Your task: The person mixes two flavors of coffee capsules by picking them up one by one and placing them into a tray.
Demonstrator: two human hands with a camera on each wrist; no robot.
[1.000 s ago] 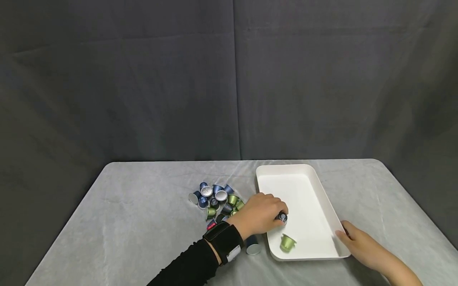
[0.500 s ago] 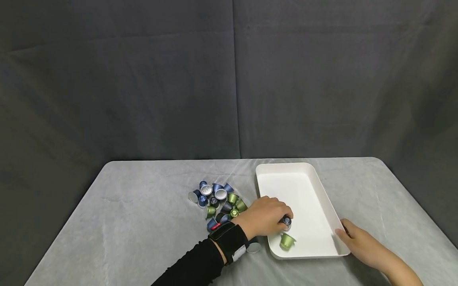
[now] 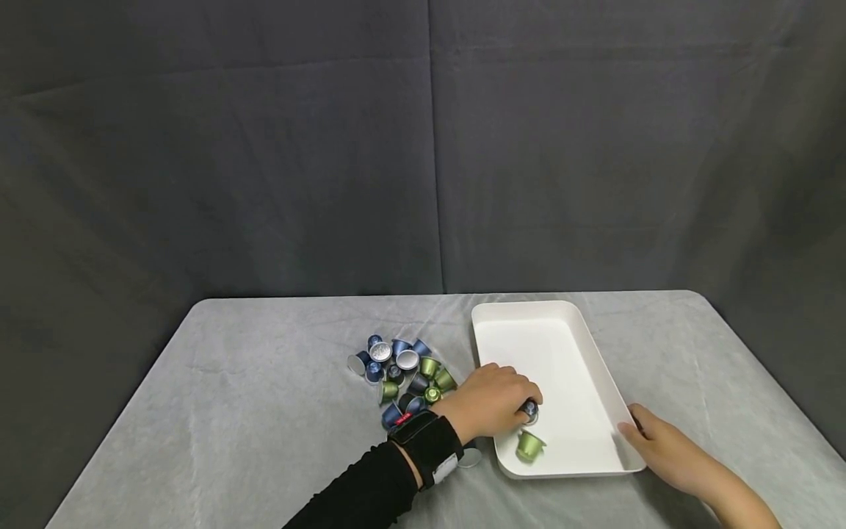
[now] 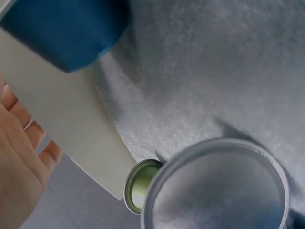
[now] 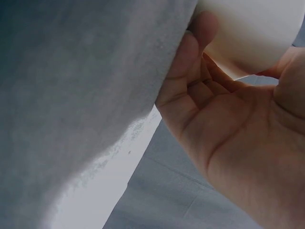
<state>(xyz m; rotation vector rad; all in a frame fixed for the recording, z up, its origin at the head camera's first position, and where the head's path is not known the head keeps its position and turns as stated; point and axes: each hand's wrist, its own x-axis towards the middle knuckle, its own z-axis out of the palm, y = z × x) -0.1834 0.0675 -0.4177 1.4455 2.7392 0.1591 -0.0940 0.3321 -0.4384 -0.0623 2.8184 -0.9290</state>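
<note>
In the head view my left hand (image 3: 492,400) reaches over the near left wall of a white tray (image 3: 545,345), pinching a dark blue coffee capsule (image 3: 530,408) low inside it. Just in front of that capsule, a green coffee capsule (image 3: 530,446) lies tipped on the tray floor. My right hand (image 3: 670,452) grips the tray's right wall near its front corner. The right wrist view shows that hand (image 5: 228,124) with its fingers curled around the outside of the tray (image 5: 257,33). The left fingertips are out of sight in the left wrist view.
Left of the tray lies a loose heap of blue, green and black capsules (image 3: 407,359), partly behind my left wrist. Another capsule (image 3: 470,457) lies beside the tray's front left, mostly hidden by the wristband. A grey cloth covers the table (image 3: 264,411).
Over the first half second my left hand moved slightly right and nearer with the dark blue capsule. Since then it has barely shifted. My right hand stays on the tray.
</note>
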